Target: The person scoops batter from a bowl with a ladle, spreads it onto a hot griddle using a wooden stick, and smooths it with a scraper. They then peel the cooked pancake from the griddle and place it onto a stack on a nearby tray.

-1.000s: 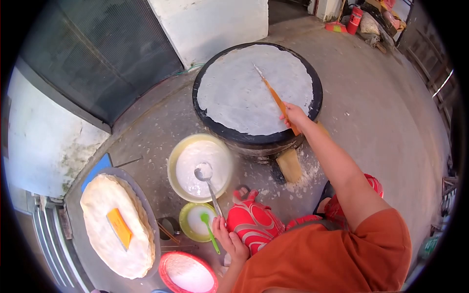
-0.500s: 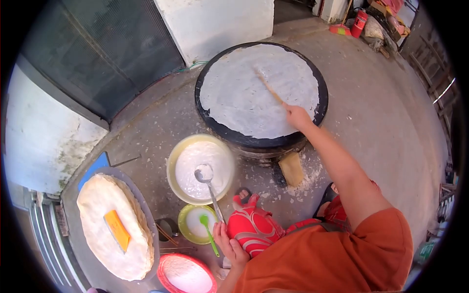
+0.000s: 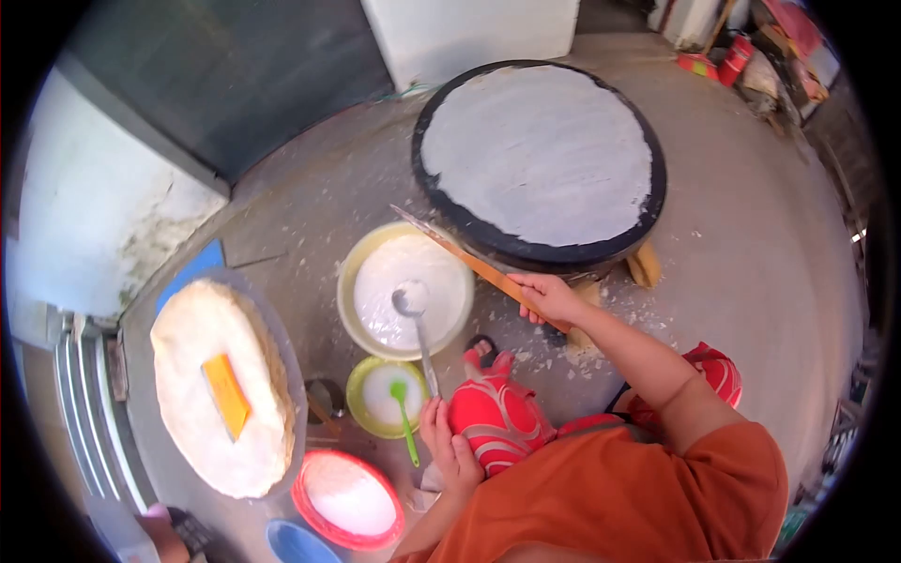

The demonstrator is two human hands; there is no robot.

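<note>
My right hand [image 3: 546, 298] is closed on a flat wooden spreader [image 3: 479, 265], whose whitish far end reaches over the rim of the large yellow bowl. My left hand [image 3: 449, 439] holds the handle end of a metal ladle [image 3: 424, 342]; the ladle's head rests in the white batter [image 3: 383, 291] of that bowl [image 3: 349, 324]. Beyond them, a thin white batter layer [image 3: 535, 150] covers the round black griddle [image 3: 437, 202]. Near my left hand stands a small green-yellow bowl [image 3: 359, 413] with a green brush [image 3: 404, 413] in it.
At the left, a stack of flatbreads [image 3: 216, 319] bears an orange scraper [image 3: 225, 394]. A red basin [image 3: 308, 502] of white powder and a blue basin [image 3: 298, 544] stand at the bottom. A red extinguisher [image 3: 735, 61] is at the back right.
My right hand has moved back from the griddle with the spreader, which now lies across the gap toward the large bowl. The view has shifted, and the batter layer looks smoother.
</note>
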